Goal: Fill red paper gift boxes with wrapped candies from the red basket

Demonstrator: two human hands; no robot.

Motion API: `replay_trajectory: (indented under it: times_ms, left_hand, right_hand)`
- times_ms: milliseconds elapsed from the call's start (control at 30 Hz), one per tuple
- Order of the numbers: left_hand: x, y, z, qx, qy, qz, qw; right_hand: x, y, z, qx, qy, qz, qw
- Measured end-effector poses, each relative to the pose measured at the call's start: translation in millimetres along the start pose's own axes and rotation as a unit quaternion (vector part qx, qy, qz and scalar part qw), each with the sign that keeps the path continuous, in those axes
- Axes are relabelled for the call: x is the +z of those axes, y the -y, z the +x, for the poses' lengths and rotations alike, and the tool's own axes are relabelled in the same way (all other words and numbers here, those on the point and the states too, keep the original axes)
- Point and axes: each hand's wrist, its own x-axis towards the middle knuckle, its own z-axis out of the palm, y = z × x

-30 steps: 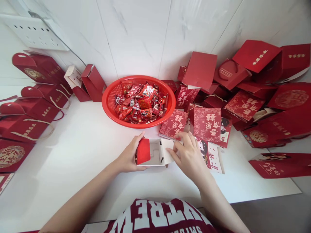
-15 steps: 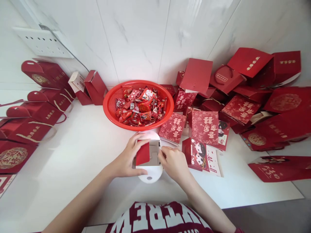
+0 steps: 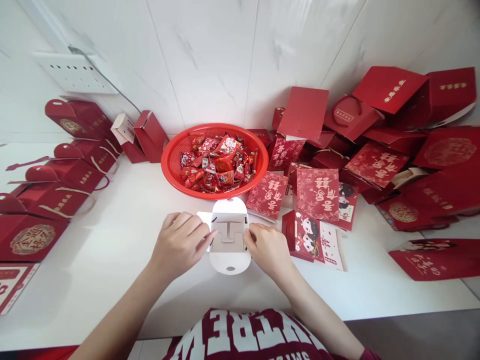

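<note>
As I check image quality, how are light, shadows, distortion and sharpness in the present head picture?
Head view: bright, with faint glare high on the wall tiles; soft shadow on the table nearest the viewer; lower-right red bag looks stretched; left hand and right hand fairly sharp.

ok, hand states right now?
Left hand: half curled at the open white box, left side; grip can't be told.
Right hand: closed on the box's right edge.
</note>
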Motion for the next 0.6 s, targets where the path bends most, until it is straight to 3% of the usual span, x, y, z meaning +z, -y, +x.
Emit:
replay_trajectory:
  times_ms: [100, 233, 400, 500, 600]
  left_hand:
    - [2.6, 1.4, -10.0, -0.034, 0.041, -0.023, 0.998]
    - [16.5, -4.1, -22.2, -0.092, 0.126, -0.182, 0.971]
    - [29.3, -8.4, -29.5, -0.156, 0.163, -0.296, 0.928]
    - [32.5, -10.7, -29.8, -0.149, 0.205, -0.33, 0.909]
    - [35.5, -11.8, -32.1, -0.13, 0.208, -0.353, 0.903]
  right_hand:
    - [1.7, -0.2, 1.1, -0.018, 0.006, 0.021, 1.0]
    - [5.4, -4.5, 3.2, -0.058, 0.012, 0.075, 0.995]
    - [7.5, -20.3, 3.5, -0.154, -0.071, 0.199, 0.965]
    - [7.9, -27.0, 2.5, -0.21, -0.015, 0.229, 0.95]
    - [9.4, -29.2, 0.7, -0.2, 0.047, 0.24, 0.949]
